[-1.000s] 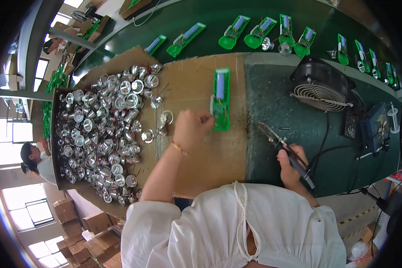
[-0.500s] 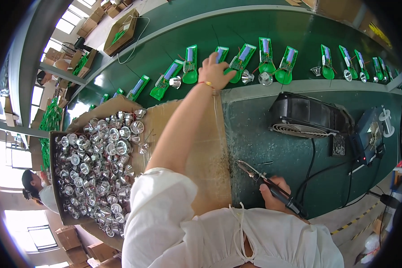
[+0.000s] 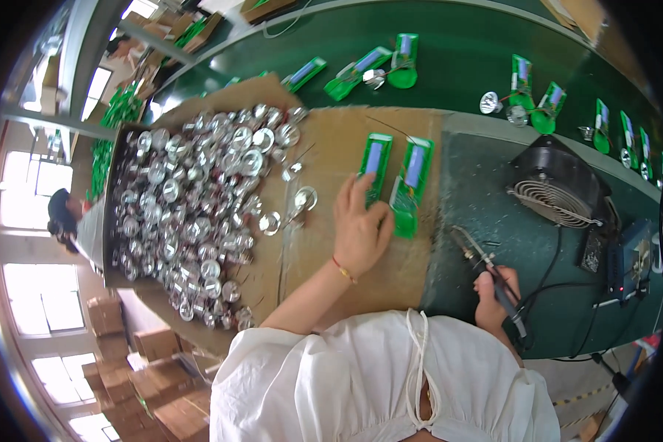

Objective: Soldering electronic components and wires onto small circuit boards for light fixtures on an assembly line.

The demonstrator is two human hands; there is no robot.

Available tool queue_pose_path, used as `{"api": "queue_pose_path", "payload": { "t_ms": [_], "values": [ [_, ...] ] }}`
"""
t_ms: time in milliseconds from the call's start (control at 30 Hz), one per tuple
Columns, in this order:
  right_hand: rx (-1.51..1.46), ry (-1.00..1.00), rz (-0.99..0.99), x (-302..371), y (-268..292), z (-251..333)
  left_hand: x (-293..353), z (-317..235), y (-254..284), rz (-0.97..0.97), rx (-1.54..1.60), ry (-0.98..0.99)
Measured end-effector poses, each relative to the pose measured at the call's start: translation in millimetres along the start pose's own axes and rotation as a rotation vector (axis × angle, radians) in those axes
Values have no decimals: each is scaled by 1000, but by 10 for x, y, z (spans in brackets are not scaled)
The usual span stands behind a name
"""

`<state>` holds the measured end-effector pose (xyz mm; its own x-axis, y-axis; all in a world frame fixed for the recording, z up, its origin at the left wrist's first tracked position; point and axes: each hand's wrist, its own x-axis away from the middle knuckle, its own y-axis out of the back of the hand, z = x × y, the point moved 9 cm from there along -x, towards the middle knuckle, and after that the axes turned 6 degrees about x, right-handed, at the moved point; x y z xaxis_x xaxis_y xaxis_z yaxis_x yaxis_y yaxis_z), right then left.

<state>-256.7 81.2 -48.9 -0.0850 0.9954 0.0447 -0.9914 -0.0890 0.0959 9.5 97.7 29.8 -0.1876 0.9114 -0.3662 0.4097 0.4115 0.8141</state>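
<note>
My left hand (image 3: 361, 228) is over the cardboard mat, its fingers closed around the lower part of a green plastic housing (image 3: 374, 158) with a lilac cylindrical cell inside. Its thumb points toward a second such housing (image 3: 414, 177), which lies just to the right with a thin dark wire at its top. The hand covers the rounded end of the first housing. To the right, my right hand (image 3: 493, 298) grips a soldering iron (image 3: 504, 300) by its dark handle, the tip pointing up and left over the green work surface.
A carton (image 3: 112, 214) heaped with silvery lamp reflectors stands left; several loose reflectors (image 3: 304, 197) lie on the cardboard mat (image 3: 324, 258). Beyond are more housings (image 3: 404, 62) on the green belt (image 3: 464, 59). A black fan (image 3: 560, 184) and soldering station (image 3: 630, 258) stand right.
My left hand has come back from the belt to the cardboard, and two green housings have come with it. My right hand still holds the soldering iron. The whole view has shifted.
</note>
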Motion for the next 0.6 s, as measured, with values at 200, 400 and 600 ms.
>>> {"api": "queue_pose_path", "payload": {
  "t_ms": [200,400,600],
  "values": [
    [19,83,-62,-26,22,87,647,262,686,-189,106,235],
    [17,130,-64,0,-5,107,553,493,811,-83,-470,20],
    [56,166,-84,99,29,185,362,775,683,-118,-461,1]
  ]
}}
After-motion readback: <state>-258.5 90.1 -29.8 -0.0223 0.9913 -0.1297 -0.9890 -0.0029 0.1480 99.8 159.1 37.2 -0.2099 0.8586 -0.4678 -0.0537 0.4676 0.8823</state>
